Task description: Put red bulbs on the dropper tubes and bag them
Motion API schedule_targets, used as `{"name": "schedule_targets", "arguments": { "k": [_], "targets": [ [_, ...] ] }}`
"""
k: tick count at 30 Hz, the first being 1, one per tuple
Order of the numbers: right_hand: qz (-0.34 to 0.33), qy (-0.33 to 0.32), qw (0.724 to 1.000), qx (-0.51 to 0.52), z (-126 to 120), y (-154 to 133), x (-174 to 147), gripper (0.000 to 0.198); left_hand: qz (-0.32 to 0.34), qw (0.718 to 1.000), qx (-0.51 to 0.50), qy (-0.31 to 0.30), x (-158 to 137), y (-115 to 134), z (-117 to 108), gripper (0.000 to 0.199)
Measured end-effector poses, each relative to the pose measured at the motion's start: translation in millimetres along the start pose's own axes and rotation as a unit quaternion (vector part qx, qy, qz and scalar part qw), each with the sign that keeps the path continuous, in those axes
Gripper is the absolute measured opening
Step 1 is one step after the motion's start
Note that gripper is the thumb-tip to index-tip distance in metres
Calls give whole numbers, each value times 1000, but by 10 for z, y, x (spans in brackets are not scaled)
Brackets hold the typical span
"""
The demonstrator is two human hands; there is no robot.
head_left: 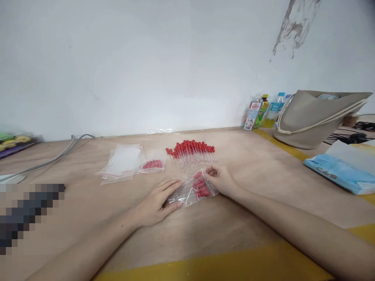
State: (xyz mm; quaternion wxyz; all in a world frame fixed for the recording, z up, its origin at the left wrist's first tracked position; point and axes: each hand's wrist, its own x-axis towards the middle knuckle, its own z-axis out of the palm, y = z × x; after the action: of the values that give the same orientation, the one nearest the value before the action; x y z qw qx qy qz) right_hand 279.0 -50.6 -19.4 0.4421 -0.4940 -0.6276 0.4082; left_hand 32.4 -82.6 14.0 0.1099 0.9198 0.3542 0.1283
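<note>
In front of me a clear zip bag (pixel 187 196) lies on the table. Inside it are several droppers with red rubber bulbs (pixel 201 190), their bulbs towards the right end. My left hand (pixel 158 203) rests flat at the bag's left end, fingers stretched and thumb apart. At the right end, by the bulbs, my right hand (pixel 219 178) pinches the bag's edge between thumb and fingers. Just beyond lies a row of loose droppers (pixel 193 150), red bulbs pointing away. Left of them sits another filled bag (pixel 152 164), beside a stack of flat clear bags (pixel 121 162).
A grey cable (pixel 63 153) runs along the left. At the back right stand a carton (pixel 252 116), bottles (pixel 274 111) and a grey-beige bag (pixel 310 119). A blue tissue pack (pixel 336 169) lies on the right. Yellow tape (pixel 205 267) marks the front edge.
</note>
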Motion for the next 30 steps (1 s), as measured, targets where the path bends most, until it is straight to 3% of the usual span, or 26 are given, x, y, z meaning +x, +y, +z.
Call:
{"name": "schedule_targets", "arguments": {
  "k": [3, 5, 7, 10, 12, 18, 21, 24, 26, 28, 30],
  "targets": [
    [-48, -21, 997, -63, -45, -13, -5, 9, 2, 1000, 0, 2, 6, 5, -7, 51],
    [-45, -72, 994, -69, -100, -52, -11, 7, 4, 1000, 1, 3, 7, 3, -9, 49],
    [11, -95, 995, -35, -159, -104, -18, 7, 5, 1000, 4, -2, 4, -6, -7, 48],
    [117, -46, 992, 27, -227, -178, -32, 12, 6, 1000, 6, -14, -1, -26, 1, 48],
    [143, -38, 988, 42, -241, -210, -45, 20, 12, 1000, 3, -14, -2, -35, 3, 49],
    [91, -198, 971, 102, -178, -223, -96, 30, 38, 999, -27, -3, 5, -8, -21, 48],
    [97, -189, 967, 142, -170, -204, -116, 30, 32, 998, -35, 40, 0, -16, -17, 50],
    [105, -169, 950, 239, -183, -202, -138, 27, -28, 993, -23, 114, -16, -52, -2, 46],
    [120, -162, 934, 295, -181, -224, -159, 24, -64, 990, -24, 127, -28, -60, 4, 44],
    [136, -155, 921, 332, -150, -267, -191, 20, -57, 991, -8, 119, -33, -30, 5, 48],
    [158, -160, 908, 354, -84, -322, -240, 21, -9, 989, 51, 140, -30, 32, 6, 59]
  ]
}}
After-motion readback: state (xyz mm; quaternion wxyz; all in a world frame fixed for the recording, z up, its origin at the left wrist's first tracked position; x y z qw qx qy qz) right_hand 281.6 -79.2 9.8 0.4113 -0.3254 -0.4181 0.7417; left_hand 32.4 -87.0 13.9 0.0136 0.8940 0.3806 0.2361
